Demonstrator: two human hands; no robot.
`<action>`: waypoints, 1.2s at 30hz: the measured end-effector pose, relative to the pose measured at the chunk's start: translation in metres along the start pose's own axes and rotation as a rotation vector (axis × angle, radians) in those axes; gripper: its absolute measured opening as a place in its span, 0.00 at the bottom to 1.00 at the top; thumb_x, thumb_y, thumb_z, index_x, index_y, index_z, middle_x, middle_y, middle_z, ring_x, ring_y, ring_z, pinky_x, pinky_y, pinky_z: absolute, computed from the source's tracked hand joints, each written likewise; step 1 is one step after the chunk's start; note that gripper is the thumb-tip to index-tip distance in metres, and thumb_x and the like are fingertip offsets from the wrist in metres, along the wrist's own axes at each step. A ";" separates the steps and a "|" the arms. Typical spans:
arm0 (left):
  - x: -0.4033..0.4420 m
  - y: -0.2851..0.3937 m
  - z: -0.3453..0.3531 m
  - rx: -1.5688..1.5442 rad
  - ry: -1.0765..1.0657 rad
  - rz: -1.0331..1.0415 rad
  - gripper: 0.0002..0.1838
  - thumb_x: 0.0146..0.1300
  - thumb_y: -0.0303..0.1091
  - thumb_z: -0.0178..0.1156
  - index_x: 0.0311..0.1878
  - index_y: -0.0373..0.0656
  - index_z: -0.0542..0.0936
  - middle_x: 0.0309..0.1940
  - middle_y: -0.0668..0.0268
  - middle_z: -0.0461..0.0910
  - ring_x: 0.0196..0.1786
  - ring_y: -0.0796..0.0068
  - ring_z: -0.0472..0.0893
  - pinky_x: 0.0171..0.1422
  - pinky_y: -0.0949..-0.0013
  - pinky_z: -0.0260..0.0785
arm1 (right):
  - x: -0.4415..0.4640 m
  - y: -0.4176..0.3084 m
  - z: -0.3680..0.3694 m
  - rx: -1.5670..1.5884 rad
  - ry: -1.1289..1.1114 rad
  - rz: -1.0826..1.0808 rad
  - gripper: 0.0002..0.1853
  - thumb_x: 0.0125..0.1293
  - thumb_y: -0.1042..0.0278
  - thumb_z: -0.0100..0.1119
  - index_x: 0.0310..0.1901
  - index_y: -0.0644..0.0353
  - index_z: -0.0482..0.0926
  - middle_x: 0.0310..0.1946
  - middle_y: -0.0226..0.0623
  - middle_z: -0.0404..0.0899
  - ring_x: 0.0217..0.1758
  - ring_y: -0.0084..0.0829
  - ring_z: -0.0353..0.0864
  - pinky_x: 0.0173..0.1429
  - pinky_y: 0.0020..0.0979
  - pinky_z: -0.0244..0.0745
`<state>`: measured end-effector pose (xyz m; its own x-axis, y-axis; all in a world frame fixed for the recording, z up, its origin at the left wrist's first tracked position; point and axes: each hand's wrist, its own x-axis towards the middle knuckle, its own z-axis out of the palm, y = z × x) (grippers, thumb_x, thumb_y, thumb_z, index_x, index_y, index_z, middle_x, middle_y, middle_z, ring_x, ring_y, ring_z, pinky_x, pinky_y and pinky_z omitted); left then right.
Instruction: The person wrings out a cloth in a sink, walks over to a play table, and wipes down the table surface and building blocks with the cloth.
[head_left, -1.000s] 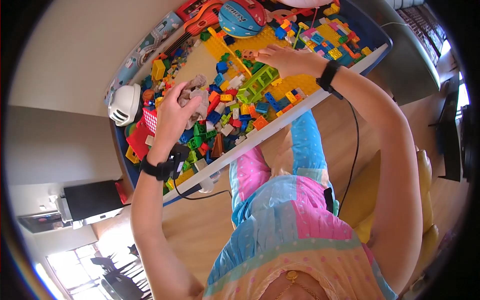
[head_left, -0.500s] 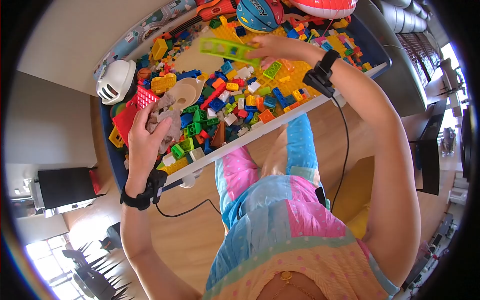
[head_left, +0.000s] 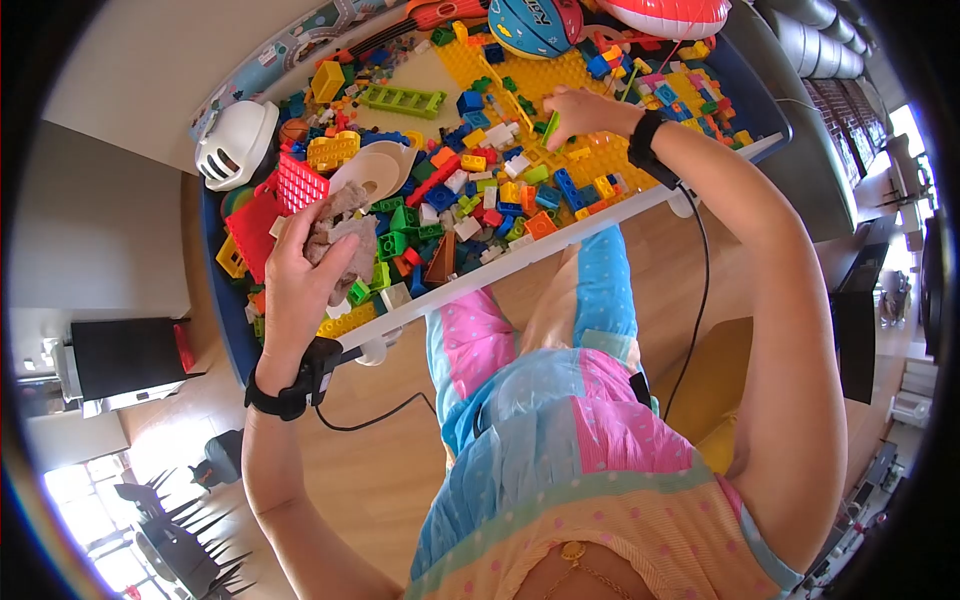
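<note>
My left hand (head_left: 300,265) is closed on a crumpled greyish-brown cloth (head_left: 342,250), held over the near left side of the toy table. My right hand (head_left: 585,112) is over the yellow studded baseplate (head_left: 610,150), its fingers closed on a small light-green building block (head_left: 551,128) seen edge-on. A long lime-green ladder-like piece (head_left: 402,101) lies on the pale bare patch of the tabletop (head_left: 425,75), left of my right hand. Many loose coloured bricks (head_left: 485,185) spread between my hands. A cream round-ended piece (head_left: 375,170) lies just beyond the cloth.
A white helmet (head_left: 236,145) and a red basket (head_left: 300,183) occupy the left end. At the far edge are a blue ball (head_left: 530,25), a toy guitar (head_left: 445,12) and a red-and-white inflatable (head_left: 665,15). A white rim (head_left: 480,275) borders the near side.
My right hand has let go of the lime-green ladder-like piece, which now lies on the tabletop. It has taken hold of the light-green block. My left hand still holds the cloth.
</note>
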<state>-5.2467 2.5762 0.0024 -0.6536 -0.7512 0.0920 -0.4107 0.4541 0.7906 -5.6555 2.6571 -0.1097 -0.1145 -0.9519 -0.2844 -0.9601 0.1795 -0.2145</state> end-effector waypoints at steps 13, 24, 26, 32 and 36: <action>-0.006 -0.008 0.003 0.088 -0.005 0.086 0.24 0.56 0.35 0.63 0.55 0.36 0.73 0.47 0.57 0.76 0.48 0.69 0.78 0.53 0.70 0.69 | -0.027 0.006 0.007 0.333 0.025 0.167 0.31 0.40 0.60 0.72 0.46 0.67 0.74 0.36 0.47 0.74 0.34 0.34 0.78 0.29 0.32 0.74; -0.008 -0.020 -0.001 -0.104 -0.080 -0.108 0.25 0.57 0.36 0.63 0.57 0.36 0.72 0.47 0.60 0.78 0.46 0.77 0.78 0.50 0.73 0.70 | -0.023 -0.041 -0.027 0.875 0.066 0.133 0.34 0.53 0.54 0.68 0.55 0.67 0.67 0.32 0.38 0.72 0.29 0.25 0.73 0.30 0.22 0.73; -0.002 -0.014 0.003 -0.221 -0.136 -0.150 0.26 0.58 0.36 0.63 0.58 0.34 0.71 0.47 0.61 0.78 0.47 0.78 0.77 0.51 0.74 0.70 | -0.004 -0.066 -0.019 0.997 0.106 0.091 0.35 0.52 0.46 0.67 0.54 0.65 0.68 0.36 0.39 0.72 0.35 0.27 0.76 0.35 0.27 0.75; 0.019 0.042 0.023 -0.384 -0.230 -0.078 0.28 0.59 0.35 0.63 0.59 0.31 0.67 0.50 0.58 0.74 0.50 0.77 0.75 0.54 0.75 0.67 | -0.032 -0.085 -0.045 0.640 0.337 -0.104 0.35 0.59 0.43 0.60 0.61 0.59 0.67 0.59 0.49 0.68 0.55 0.36 0.74 0.54 0.34 0.71; 0.047 0.056 0.042 -0.391 -0.249 -0.104 0.25 0.59 0.38 0.63 0.54 0.32 0.69 0.47 0.61 0.75 0.47 0.77 0.75 0.53 0.75 0.67 | -0.089 -0.014 -0.047 0.490 0.599 0.015 0.18 0.63 0.57 0.57 0.49 0.60 0.77 0.40 0.37 0.82 0.41 0.29 0.81 0.45 0.28 0.74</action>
<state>-5.3274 2.5861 0.0255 -0.7737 -0.6240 -0.1095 -0.2426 0.1321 0.9611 -5.6435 2.7272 -0.0376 -0.3791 -0.8955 0.2332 -0.7509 0.1505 -0.6430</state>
